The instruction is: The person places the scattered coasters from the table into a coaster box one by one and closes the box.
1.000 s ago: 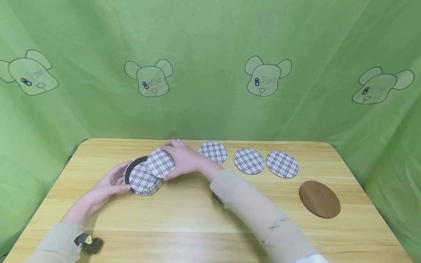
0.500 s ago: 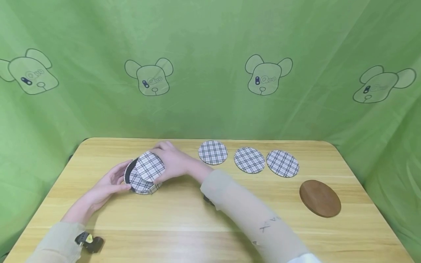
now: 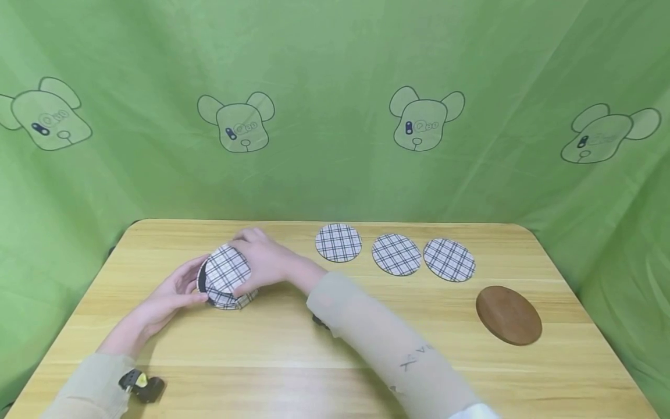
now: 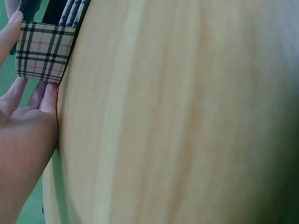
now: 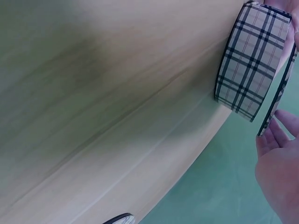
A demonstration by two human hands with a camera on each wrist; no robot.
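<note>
A round plaid coaster holder (image 3: 250, 299) with a dark inner wall stands at the table's left. My left hand (image 3: 170, 295) holds it from the left, thumb in front and fingers behind. In the left wrist view, the holder's plaid side wall (image 4: 44, 52) shows between thumb and fingers, with several stacked coasters (image 4: 72, 13) inside. My right hand (image 3: 266, 261) grips a plaid coaster (image 3: 225, 269) by its right edge, over the holder. The right wrist view has this coaster (image 5: 280, 88) edge-on, a gap separating it from the holder (image 5: 251, 60).
Three more plaid coasters, the left (image 3: 338, 243), middle (image 3: 396, 255) and right one (image 3: 449, 260), lie flat along the back of the table. A brown round disc (image 3: 509, 316) lies farther right. Behind the wooden table (image 3: 324, 361) hangs a green curtain (image 3: 335, 186).
My right hand has carried the coaster leftward, so that it now overlaps most of the holder in the head view. The left hand keeps its place on the holder.
</note>
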